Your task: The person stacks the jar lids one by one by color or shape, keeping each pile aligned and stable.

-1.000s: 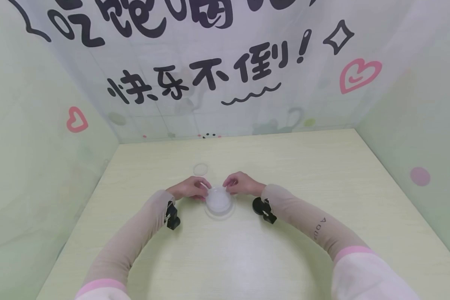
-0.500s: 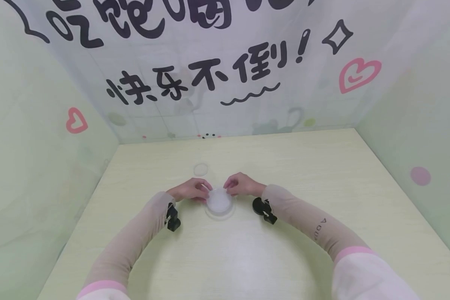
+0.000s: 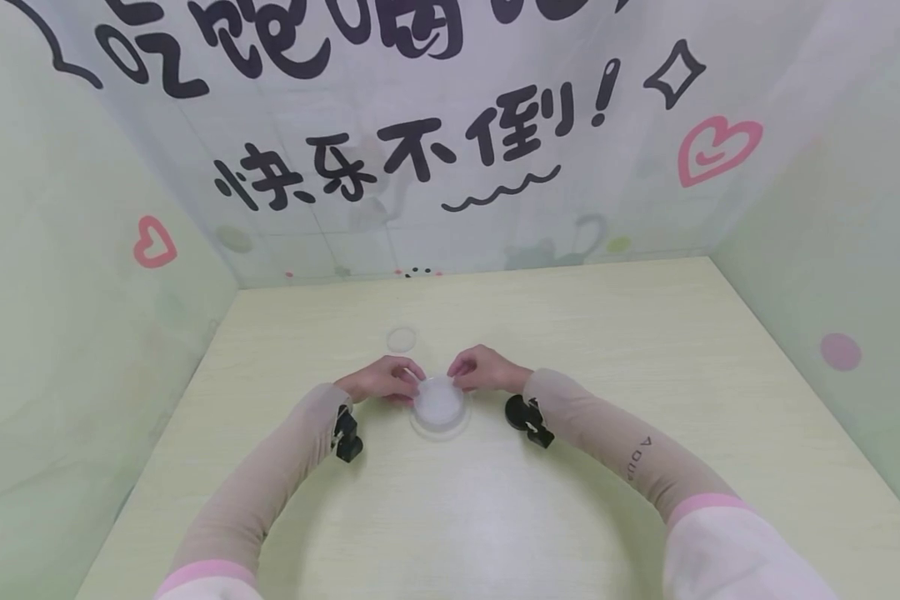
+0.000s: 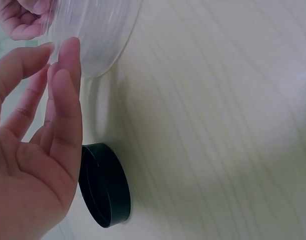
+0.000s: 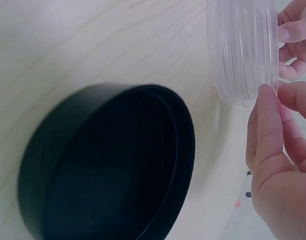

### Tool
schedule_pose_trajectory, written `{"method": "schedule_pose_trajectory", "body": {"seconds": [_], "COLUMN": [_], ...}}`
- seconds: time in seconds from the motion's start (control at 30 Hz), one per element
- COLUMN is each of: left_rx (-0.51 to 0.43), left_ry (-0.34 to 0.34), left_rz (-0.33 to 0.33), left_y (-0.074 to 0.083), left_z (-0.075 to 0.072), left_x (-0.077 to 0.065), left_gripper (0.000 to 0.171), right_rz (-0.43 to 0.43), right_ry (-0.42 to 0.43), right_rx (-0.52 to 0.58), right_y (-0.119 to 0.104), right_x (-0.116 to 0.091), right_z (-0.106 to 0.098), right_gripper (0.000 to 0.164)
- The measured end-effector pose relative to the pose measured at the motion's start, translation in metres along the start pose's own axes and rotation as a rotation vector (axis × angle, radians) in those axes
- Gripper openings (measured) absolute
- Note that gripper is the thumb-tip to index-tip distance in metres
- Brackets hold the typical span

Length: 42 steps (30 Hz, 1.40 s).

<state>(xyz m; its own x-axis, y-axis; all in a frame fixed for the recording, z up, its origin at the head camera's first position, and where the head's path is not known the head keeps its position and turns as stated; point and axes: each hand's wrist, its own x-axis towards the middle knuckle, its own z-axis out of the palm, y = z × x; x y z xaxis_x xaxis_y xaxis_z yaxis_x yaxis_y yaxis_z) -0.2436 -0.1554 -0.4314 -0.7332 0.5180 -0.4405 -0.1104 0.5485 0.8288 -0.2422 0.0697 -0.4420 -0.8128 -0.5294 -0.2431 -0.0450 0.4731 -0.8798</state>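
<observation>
A stack of clear plastic lids [image 3: 438, 404] stands on the table between the two hands, its ridged layers plain in the right wrist view, where several clear lids [image 5: 242, 55] lie one on another. At the far left of its top rim, the left hand [image 3: 381, 377] pinches the edge between thumb and fingers. Opposite it, the right hand [image 3: 487, 369] pinches the far right edge the same way. Seen up close, the thumb and index fingertips of the left hand [image 4: 38, 130] meet right at the rim. Part of the rim is hidden behind fingers.
A small clear ring-shaped piece [image 3: 401, 339] lies on the table [image 3: 570, 317] beyond the left hand. Black wrist gear [image 3: 528, 419] hangs under the sleeves, and a round black piece [image 5: 108, 160] fills much of the right wrist view. A printed cloth [image 3: 390, 192] stands behind the table.
Since one second ago, the left hand and the top of the stack have shifted very slightly right and toward the person. Both hands keep their pinch, and the small clear ring has not moved.
</observation>
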Motion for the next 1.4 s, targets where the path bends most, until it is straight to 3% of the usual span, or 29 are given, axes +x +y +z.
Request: {"method": "schedule_pose_trajectory", "body": {"seconds": [0.6, 1.03, 1.4], "left_rx": [0.021, -0.015, -0.025], "left_ry": [0.028, 0.141, 0.335], "left_rz": [-0.041, 0.018, 0.024], "left_y": [0.0, -0.004, 0.0], "left_z": [-0.004, -0.013, -0.019], "left_x": [-0.001, -0.005, 0.004], "left_gripper": [0.032, 0.029, 0.029], "right_rz": [0.046, 0.049, 0.073], "right_ry": [0.02, 0.082, 0.119], "right_rx": [-0.009, -0.047, -0.031], "right_y": [0.0, 0.003, -0.006], "right_x": [0.003, 0.009, 0.022], "right_z": [-0.003, -0.018, -0.027], "right_gripper": [0.016, 0.019, 0.022]}}
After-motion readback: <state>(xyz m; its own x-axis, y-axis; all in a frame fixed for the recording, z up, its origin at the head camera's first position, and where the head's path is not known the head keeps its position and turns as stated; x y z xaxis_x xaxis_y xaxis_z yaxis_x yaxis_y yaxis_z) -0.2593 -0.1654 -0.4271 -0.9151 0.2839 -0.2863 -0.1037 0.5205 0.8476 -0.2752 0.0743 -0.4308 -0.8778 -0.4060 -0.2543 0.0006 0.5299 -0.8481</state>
